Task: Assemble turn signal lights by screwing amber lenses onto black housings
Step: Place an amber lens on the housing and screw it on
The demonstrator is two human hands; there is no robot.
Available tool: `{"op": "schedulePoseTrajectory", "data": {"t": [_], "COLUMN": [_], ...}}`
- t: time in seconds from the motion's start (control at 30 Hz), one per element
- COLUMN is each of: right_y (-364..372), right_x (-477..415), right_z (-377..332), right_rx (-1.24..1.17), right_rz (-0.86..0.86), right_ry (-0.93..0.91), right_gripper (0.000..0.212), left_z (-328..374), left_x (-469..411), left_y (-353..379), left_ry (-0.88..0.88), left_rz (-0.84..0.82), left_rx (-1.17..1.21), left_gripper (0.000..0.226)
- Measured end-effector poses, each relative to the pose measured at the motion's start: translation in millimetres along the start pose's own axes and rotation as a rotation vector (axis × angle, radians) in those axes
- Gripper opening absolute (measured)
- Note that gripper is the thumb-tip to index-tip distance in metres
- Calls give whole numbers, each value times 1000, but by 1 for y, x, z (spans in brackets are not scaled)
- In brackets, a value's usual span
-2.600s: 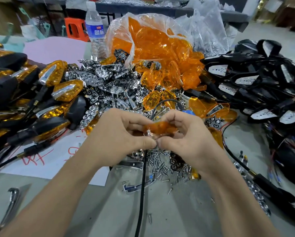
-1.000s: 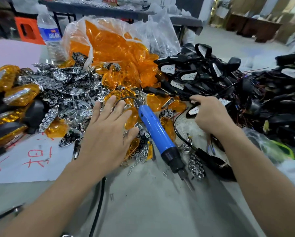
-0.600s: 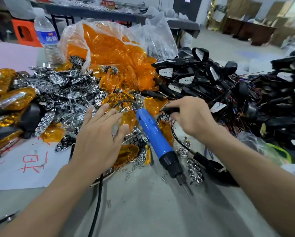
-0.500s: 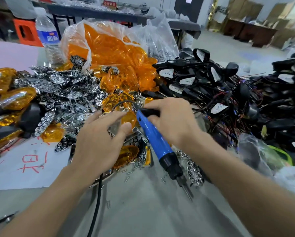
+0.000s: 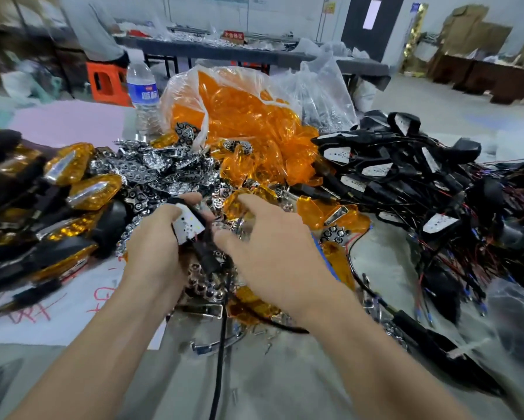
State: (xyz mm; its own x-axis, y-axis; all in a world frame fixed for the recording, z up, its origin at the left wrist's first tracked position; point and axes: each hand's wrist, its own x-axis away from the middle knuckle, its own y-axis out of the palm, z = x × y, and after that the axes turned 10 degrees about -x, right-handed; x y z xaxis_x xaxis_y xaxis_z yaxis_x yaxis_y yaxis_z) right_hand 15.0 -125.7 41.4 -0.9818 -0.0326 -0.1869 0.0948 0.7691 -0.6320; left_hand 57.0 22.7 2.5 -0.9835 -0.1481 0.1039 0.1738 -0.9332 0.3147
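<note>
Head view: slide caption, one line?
Left hand grips a black housing; open right hand hovers over loose amber lenses.

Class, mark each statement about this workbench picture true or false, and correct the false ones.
1. The left hand grips a black housing with a white board. True.
2. The right hand holds a screwdriver. False: its fingers are spread, holding nothing.
3. The water bottle lies on its side. False: it stands upright.
4. Amber lenses fill a clear plastic bag. True.
</note>
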Motion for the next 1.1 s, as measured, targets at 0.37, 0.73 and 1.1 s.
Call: {"op": "schedulePoseTrajectory", "data": {"t": [0.37, 0.73, 1.1], "right_y": [17, 32, 36], "right_x": [-21, -15, -10], "right_z": [22, 39, 37], "right_rx": [-309, -744, -828], "right_rz": [83, 87, 142], "right_ry": [140, 57, 140], "right_gripper": [22, 24, 20], "left_z": [-6, -1, -3], "left_x": [-1, 1, 12], "left_y": [-3, -5, 0], "left_ry": [112, 103, 50], "left_rz": [-221, -611, -617], "left_rx": [-581, -569, -519], "left_gripper": [35, 43, 42]}}
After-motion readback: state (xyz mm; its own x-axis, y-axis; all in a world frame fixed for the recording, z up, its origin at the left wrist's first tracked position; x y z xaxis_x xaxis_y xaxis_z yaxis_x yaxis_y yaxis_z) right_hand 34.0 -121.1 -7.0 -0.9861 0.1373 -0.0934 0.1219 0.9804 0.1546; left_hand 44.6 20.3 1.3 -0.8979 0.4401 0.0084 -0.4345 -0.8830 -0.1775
